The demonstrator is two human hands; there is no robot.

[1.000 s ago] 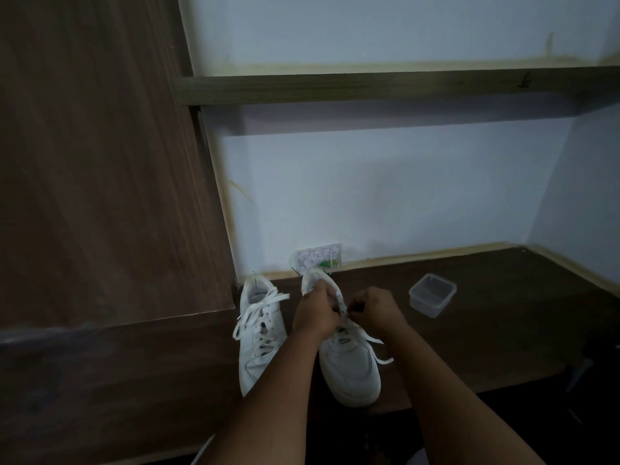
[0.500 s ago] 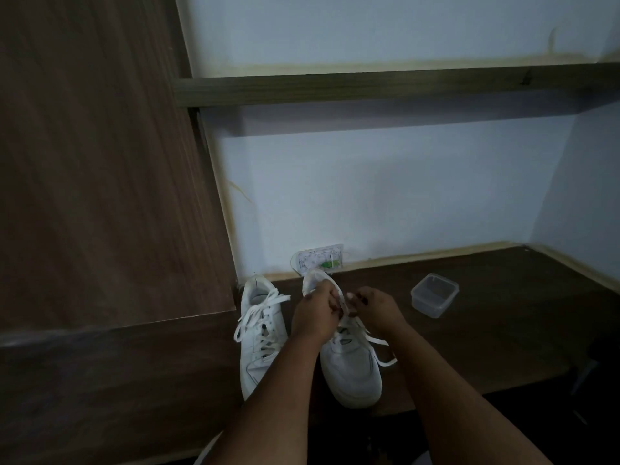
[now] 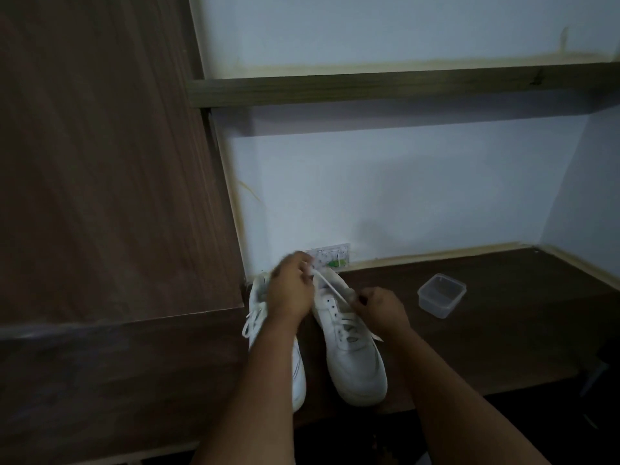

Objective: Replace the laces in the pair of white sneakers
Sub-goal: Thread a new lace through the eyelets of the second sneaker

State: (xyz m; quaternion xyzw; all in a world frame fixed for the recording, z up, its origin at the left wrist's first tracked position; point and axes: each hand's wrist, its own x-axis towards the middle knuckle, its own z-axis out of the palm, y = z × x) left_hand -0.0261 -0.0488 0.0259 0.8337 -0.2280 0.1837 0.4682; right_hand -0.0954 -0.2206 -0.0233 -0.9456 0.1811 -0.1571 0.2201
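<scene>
While the left hand point(image 3: 291, 290) pinches one end of a white lace point(image 3: 330, 287) and holds it above the heel of the right sneaker point(image 3: 352, 347), the right hand point(image 3: 379, 308) grips the same lace lower down, over the eyelets. That lace runs taut between them. Both sneakers stand on the dark desk point(image 3: 503, 347), toes at its front edge, heels by the wall. A laced left sneaker point(image 3: 298, 374) lies partly under the left forearm. Toward the desk's back right stands a clear box point(image 3: 441, 296).
</scene>
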